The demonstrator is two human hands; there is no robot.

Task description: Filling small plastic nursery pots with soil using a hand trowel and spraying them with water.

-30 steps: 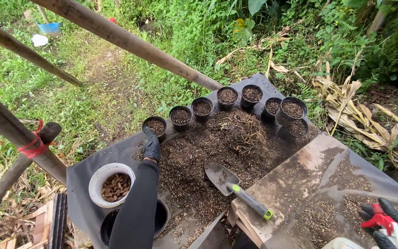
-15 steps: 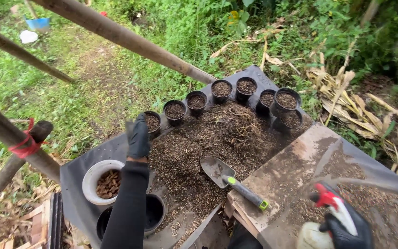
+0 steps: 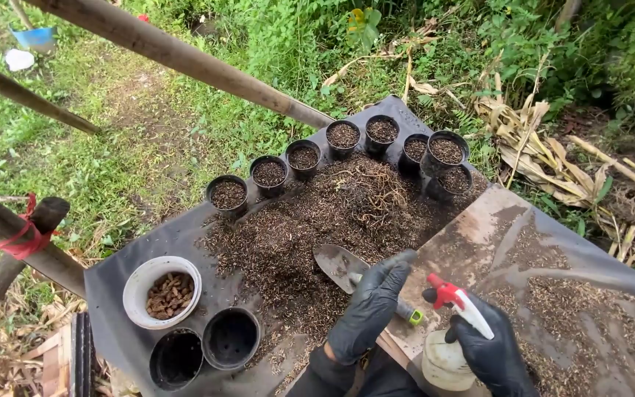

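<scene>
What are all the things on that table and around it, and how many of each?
Black sheet: one, covers the table.
Soil heap: one, brown with roots, middle of the sheet.
Filled pots: about eight, black, in a curved row behind the heap.
Empty pots: two, black, front left corner.
White bowl: one, holds brown chunks, beside the empty pots.
Trowel: one, metal blade, handle with a green end, on the heap's near edge.
Spray bottle: one, pale with a red and white trigger.
Wooden poles: several, brown, cross the left; one tied with red string.
Grass and dry leaves: all around.
Left hand: black glove, over the trowel handle.
Right hand: black glove, holds the spray bottle.
</scene>
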